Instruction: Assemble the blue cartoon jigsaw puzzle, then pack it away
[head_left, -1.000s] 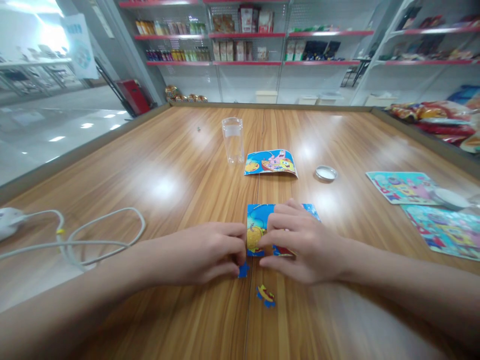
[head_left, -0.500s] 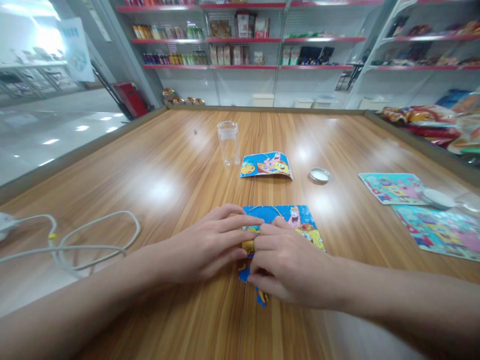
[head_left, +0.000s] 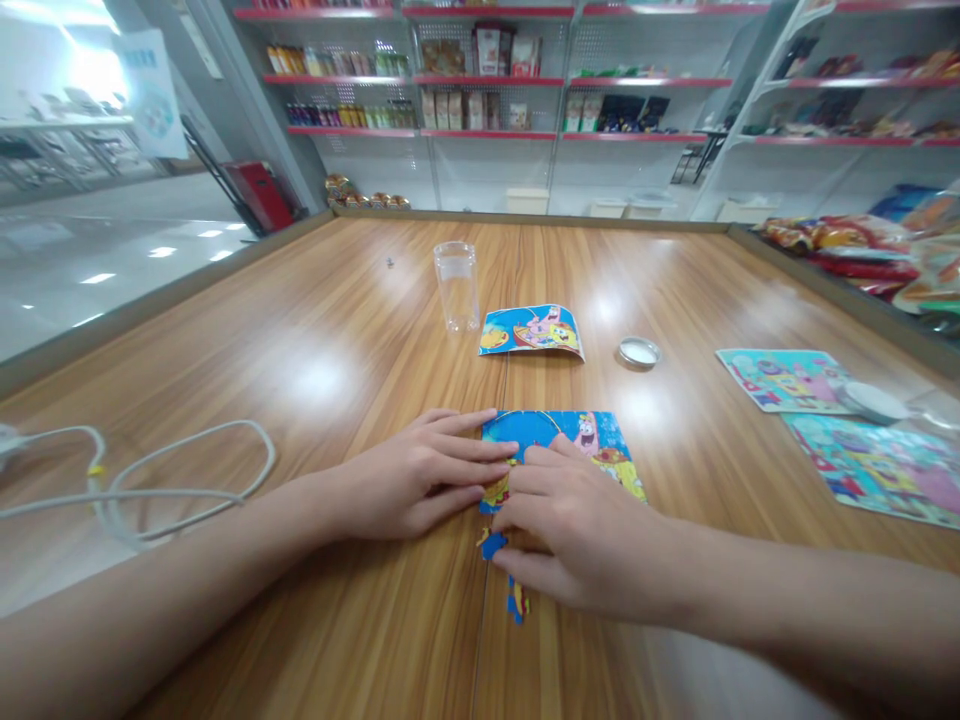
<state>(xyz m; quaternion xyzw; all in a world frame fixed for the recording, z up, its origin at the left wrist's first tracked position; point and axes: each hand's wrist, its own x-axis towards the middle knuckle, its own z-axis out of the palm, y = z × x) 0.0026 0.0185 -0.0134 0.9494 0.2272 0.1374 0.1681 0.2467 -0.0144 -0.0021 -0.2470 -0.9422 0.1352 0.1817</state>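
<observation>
A jigsaw puzzle (head_left: 540, 430) with a blue cartoon picture lies in front of me. My left hand (head_left: 442, 470) rests with its fingers stretched over the left side of it. Over the lower middle part is my right hand (head_left: 570, 520), its fingers bent. A blue puzzle piece (head_left: 493, 546) sits between its thumb and forefinger, just below the puzzle's lower left edge. More loose pieces (head_left: 517, 602) lie nearer to me beside the right thumb. My right hand hides much of the puzzle's lower part.
Beyond the puzzle stand a curved picture card (head_left: 531, 332), a clear plastic cup (head_left: 457, 288) and a round metal lid (head_left: 638, 352). Two cartoon sheets (head_left: 877, 465) lie at right under a white lid (head_left: 875, 401). A white cable (head_left: 187, 495) loops at left.
My left fingers have spread and uncovered more of the puzzle's upper left. My right thumb and forefinger have parted, and more of the blue piece shows between them.
</observation>
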